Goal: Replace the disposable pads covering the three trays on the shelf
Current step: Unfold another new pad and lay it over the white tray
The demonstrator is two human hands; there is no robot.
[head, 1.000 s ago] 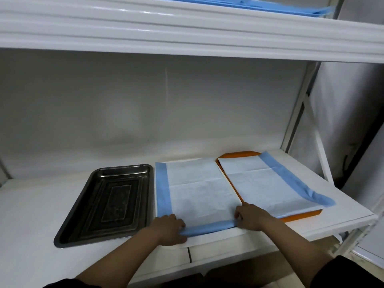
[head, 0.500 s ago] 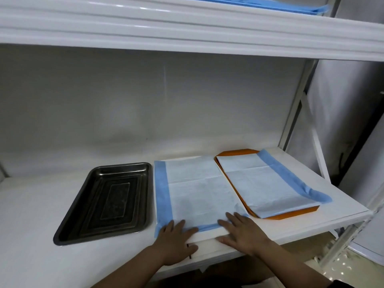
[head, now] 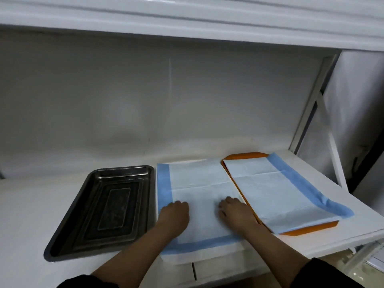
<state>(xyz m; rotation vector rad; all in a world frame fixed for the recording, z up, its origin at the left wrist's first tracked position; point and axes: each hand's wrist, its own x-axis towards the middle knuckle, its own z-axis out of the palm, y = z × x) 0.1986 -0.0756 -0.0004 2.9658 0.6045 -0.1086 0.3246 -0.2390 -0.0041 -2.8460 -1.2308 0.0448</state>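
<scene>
Nearest the viewer, 2 dark sleeves [head: 83, 282] sit at the bottom edge, with bare forearms reaching forward over the front lip of the white shelf board [head: 25, 215].

The left hand [head: 174, 215] and the right hand [head: 235, 213] both rest knuckles-up on the middle white disposable pad with blue borders [head: 199, 183]. Their fingers bend down onto the sheet and press it; neither hand lifts or pinches any fold that can be seen. The 2 hands lie apart, the left near the pad's left blue strip, the right just beside the orange edge of the neighbouring tray.

This middle pad hides whatever lies beneath it. Its long axis runs from the shelf's front edge toward the back wall, and its near white margin overhangs the front lip.

To the left, just beside the pad, lies the bare rectangular stainless-steel tray [head: 62, 235], uncovered, its long axis also front to back, slightly skewed.

To the right lies the flat orange tray [head: 307, 228], covered by a second white pad with blue side strip [head: 270, 192] that is angled rightward; the strip's near end is crumpled.

Farther back stand the grey rear wall [head: 145, 100] and the white upright shelf post [head: 311, 100], with the white upper shelf [head: 187, 15] overhead.
</scene>
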